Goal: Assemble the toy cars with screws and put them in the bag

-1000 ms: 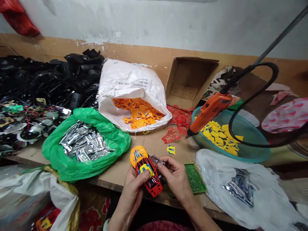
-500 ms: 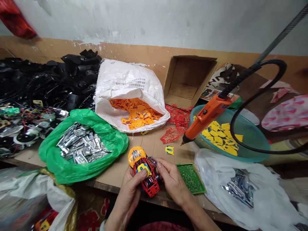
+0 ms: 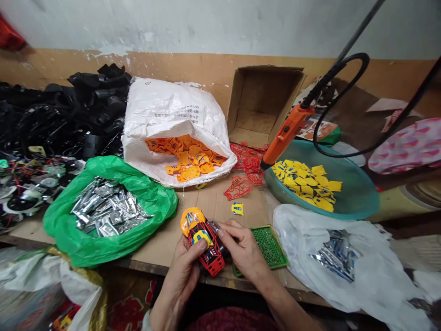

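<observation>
My left hand [image 3: 183, 264] is wrapped round a toy car [image 3: 214, 263] with an orange front panel, a red cage frame and black parts. Its thumb presses on a yellow and blue panel [image 3: 202, 237] on top of the car. With thumb and fingers pinched, my right hand [image 3: 246, 250] holds a small shiny strip-like piece [image 3: 214, 225] against the car's right side. The fingers hide part of that piece. Just beyond the hands, a loose yellow panel [image 3: 237, 208] lies on the cardboard, with red cage frames [image 3: 238, 187] behind it.
An orange electric screwdriver [image 3: 287, 133] hangs over the table. A green bag [image 3: 62, 223] and a white plastic bag [image 3: 372, 271] hold silver pieces. Orange panels fill a white sack [image 3: 172, 103]; yellow ones lie in a teal basin [image 3: 358, 188]. A green tray [image 3: 267, 248] is beside my right hand.
The view has shifted slightly. The hanging screwdriver has swung up, its tip now higher. Both hands keep their hold on the car and the shiny piece.
</observation>
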The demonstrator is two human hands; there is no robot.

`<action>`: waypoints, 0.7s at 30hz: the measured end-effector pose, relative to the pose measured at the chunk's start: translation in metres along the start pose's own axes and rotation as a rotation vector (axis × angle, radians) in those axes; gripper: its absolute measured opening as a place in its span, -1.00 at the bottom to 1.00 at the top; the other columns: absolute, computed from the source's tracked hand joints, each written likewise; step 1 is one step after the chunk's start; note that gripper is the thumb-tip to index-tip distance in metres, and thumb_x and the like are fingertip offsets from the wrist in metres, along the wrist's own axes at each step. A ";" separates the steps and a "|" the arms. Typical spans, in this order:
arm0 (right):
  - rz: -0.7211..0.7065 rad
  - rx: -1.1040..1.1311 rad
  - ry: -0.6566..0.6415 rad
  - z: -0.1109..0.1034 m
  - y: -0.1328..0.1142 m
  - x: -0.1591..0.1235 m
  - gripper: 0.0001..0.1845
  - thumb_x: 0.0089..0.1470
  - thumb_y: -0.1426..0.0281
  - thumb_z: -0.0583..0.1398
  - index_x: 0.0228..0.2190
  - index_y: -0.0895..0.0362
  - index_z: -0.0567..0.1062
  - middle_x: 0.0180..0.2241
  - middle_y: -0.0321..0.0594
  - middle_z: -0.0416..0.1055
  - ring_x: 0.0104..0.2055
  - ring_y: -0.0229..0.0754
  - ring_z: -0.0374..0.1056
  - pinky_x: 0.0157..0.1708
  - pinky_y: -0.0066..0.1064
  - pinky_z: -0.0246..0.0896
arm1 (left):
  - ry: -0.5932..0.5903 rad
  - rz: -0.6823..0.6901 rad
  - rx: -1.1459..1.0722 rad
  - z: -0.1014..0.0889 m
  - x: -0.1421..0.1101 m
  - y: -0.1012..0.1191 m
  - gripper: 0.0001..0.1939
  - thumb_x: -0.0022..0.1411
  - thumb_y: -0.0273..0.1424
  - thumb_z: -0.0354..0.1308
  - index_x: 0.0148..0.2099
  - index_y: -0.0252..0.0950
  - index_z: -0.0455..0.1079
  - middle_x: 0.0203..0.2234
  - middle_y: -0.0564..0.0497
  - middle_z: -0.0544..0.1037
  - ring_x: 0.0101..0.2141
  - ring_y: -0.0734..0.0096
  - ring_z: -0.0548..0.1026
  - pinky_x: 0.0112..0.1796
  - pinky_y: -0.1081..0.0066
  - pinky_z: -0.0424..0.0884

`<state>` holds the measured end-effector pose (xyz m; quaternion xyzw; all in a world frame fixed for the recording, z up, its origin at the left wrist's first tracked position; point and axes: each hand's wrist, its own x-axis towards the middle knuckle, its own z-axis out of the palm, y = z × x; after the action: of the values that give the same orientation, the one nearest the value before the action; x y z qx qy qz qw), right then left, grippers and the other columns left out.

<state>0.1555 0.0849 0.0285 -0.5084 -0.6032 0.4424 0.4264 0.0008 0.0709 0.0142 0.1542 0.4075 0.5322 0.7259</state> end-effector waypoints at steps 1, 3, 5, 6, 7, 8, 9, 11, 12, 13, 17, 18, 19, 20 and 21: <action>0.005 0.019 0.015 0.000 0.000 0.000 -0.66 0.28 0.31 0.15 -0.10 0.10 0.69 -0.40 -0.22 0.44 -0.33 -0.18 0.40 -0.32 -0.40 0.30 | -0.007 -0.001 -0.001 -0.001 0.000 0.000 -0.44 -0.11 -0.34 0.55 -0.05 -0.38 0.51 -0.23 -0.17 0.68 -0.20 0.07 0.64 -0.08 0.18 0.56; 0.005 0.049 0.058 -0.001 0.001 0.001 -0.68 0.26 0.30 0.17 -0.09 0.10 0.69 -0.37 -0.19 0.48 -0.33 -0.17 0.41 -0.33 -0.39 0.34 | -0.016 0.000 0.001 -0.002 -0.001 0.002 -0.43 -0.09 -0.34 0.55 -0.02 -0.36 0.50 -0.21 -0.17 0.68 -0.20 0.07 0.64 -0.09 0.17 0.56; -0.007 0.063 0.114 -0.002 0.002 0.001 -0.69 0.24 0.31 0.19 -0.09 0.08 0.69 -0.34 -0.17 0.52 -0.33 -0.16 0.42 -0.32 -0.37 0.38 | -0.018 0.002 0.002 -0.005 -0.002 0.004 -0.44 -0.09 -0.33 0.55 -0.04 -0.36 0.50 -0.23 -0.16 0.68 -0.21 0.08 0.64 -0.10 0.18 0.57; -0.020 0.064 0.144 -0.003 0.002 0.001 -0.70 0.23 0.32 0.20 -0.09 0.07 0.69 -0.33 -0.16 0.54 -0.31 -0.16 0.43 -0.29 -0.36 0.40 | -0.022 0.001 0.000 -0.006 -0.003 0.005 -0.45 -0.10 -0.33 0.56 -0.05 -0.36 0.50 -0.23 -0.16 0.68 -0.21 0.08 0.64 -0.10 0.18 0.57; -0.036 0.066 0.168 -0.003 0.002 0.001 -0.71 0.23 0.33 0.21 -0.09 0.06 0.68 -0.30 -0.15 0.56 -0.28 -0.14 0.45 -0.24 -0.34 0.42 | -0.031 0.000 -0.004 -0.007 -0.003 0.006 -0.44 -0.10 -0.34 0.56 -0.05 -0.35 0.50 -0.23 -0.15 0.68 -0.21 0.09 0.64 -0.10 0.18 0.57; -0.055 0.068 0.185 -0.004 0.002 0.000 -0.72 0.22 0.35 0.22 -0.09 0.04 0.68 -0.27 -0.14 0.57 -0.24 -0.13 0.46 -0.19 -0.32 0.44 | -0.041 -0.002 -0.007 -0.008 -0.004 0.008 -0.43 -0.10 -0.34 0.57 -0.03 -0.34 0.49 -0.21 -0.16 0.68 -0.20 0.09 0.64 -0.10 0.18 0.56; -0.072 0.074 0.192 -0.003 0.001 0.000 -0.72 0.21 0.37 0.23 -0.09 0.03 0.68 -0.24 -0.14 0.59 -0.20 -0.13 0.48 -0.15 -0.32 0.44 | -0.053 -0.001 -0.010 -0.009 -0.005 0.009 -0.41 -0.10 -0.35 0.56 -0.01 -0.33 0.48 -0.19 -0.16 0.67 -0.18 0.09 0.64 -0.09 0.19 0.56; -0.102 0.098 0.163 -0.002 0.001 -0.002 -0.72 0.20 0.39 0.24 -0.09 0.00 0.68 -0.21 -0.13 0.61 -0.15 -0.12 0.50 -0.11 -0.32 0.46 | -0.073 0.005 -0.013 -0.009 -0.006 0.012 -0.38 -0.08 -0.38 0.56 0.05 -0.30 0.46 -0.15 -0.17 0.67 -0.15 0.10 0.64 -0.10 0.23 0.56; -0.112 0.112 0.135 -0.001 0.000 -0.002 -0.72 0.19 0.40 0.24 -0.09 -0.01 0.68 -0.20 -0.13 0.61 -0.15 -0.12 0.51 -0.12 -0.32 0.47 | -0.078 0.010 -0.014 -0.008 -0.007 0.013 -0.38 -0.06 -0.39 0.55 0.06 -0.29 0.45 -0.13 -0.16 0.67 -0.14 0.11 0.64 -0.11 0.25 0.56; -0.118 0.123 0.105 0.000 0.000 -0.003 -0.72 0.19 0.40 0.25 -0.09 -0.02 0.68 -0.19 -0.13 0.61 -0.15 -0.12 0.52 -0.13 -0.33 0.49 | -0.080 0.016 -0.013 -0.008 -0.009 0.013 -0.38 -0.05 -0.40 0.54 0.07 -0.28 0.45 -0.12 -0.16 0.67 -0.14 0.13 0.64 -0.12 0.27 0.56; -0.137 0.086 0.046 0.004 0.002 -0.004 -0.71 0.19 0.43 0.24 -0.09 -0.02 0.68 -0.17 -0.12 0.61 -0.15 -0.13 0.54 -0.10 -0.31 0.50 | -0.049 0.008 0.017 -0.006 -0.013 0.016 -0.45 -0.03 -0.41 0.53 0.02 -0.29 0.47 -0.14 -0.15 0.67 -0.21 0.18 0.65 -0.21 0.34 0.57; -0.143 0.064 0.045 0.004 0.002 -0.005 -0.70 0.20 0.43 0.23 -0.08 -0.02 0.67 -0.17 -0.12 0.61 -0.14 -0.13 0.53 -0.10 -0.31 0.49 | -0.040 0.003 0.027 -0.006 -0.013 0.017 -0.46 -0.04 -0.40 0.53 0.00 -0.30 0.48 -0.14 -0.16 0.68 -0.22 0.18 0.65 -0.22 0.35 0.57; -0.152 0.042 0.044 0.004 0.002 -0.004 -0.70 0.20 0.44 0.22 -0.08 -0.02 0.67 -0.17 -0.12 0.60 -0.14 -0.13 0.53 -0.10 -0.32 0.49 | -0.028 0.003 0.034 -0.005 -0.014 0.017 -0.47 -0.06 -0.39 0.54 -0.02 -0.31 0.49 -0.15 -0.17 0.68 -0.23 0.18 0.66 -0.24 0.35 0.58; -0.160 0.022 0.040 0.004 0.001 -0.004 -0.69 0.20 0.45 0.22 -0.08 -0.02 0.67 -0.17 -0.12 0.60 -0.13 -0.13 0.53 -0.10 -0.32 0.49 | -0.019 0.003 0.040 -0.005 -0.014 0.018 -0.46 -0.07 -0.38 0.54 -0.03 -0.31 0.50 -0.16 -0.17 0.68 -0.25 0.18 0.66 -0.25 0.36 0.58; -0.167 0.006 0.032 0.003 0.001 -0.004 -0.68 0.19 0.45 0.22 -0.09 -0.02 0.68 -0.17 -0.12 0.60 -0.13 -0.13 0.53 -0.10 -0.32 0.49 | -0.012 0.004 0.046 -0.005 -0.014 0.018 -0.46 -0.08 -0.37 0.55 -0.03 -0.32 0.50 -0.17 -0.17 0.69 -0.26 0.19 0.66 -0.26 0.36 0.58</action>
<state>0.1531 0.0811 0.0264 -0.4620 -0.6354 0.3990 0.4729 -0.0162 0.0642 0.0293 0.1750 0.4149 0.5233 0.7235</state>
